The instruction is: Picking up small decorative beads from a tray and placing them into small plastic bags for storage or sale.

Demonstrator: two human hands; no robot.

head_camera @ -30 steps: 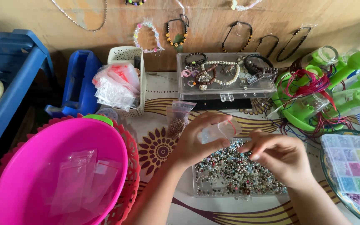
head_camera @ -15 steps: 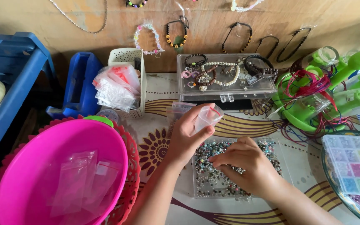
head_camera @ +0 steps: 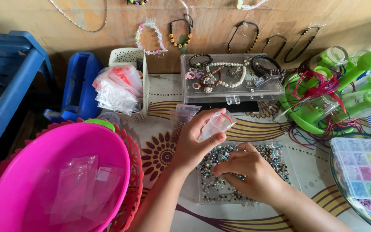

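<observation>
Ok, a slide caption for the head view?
Left hand holds a small clear bag open while right hand picks in a clear tray of mixed beads.

bright, even daylight, soft shadows, vivid colours, sharp centre, slight wide-angle bending at the edges

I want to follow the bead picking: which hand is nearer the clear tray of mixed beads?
The right hand: it rests in the bead tray, fingers down among the beads. The left hand is raised over the tray's far left corner, holding a small clear bag.
</observation>
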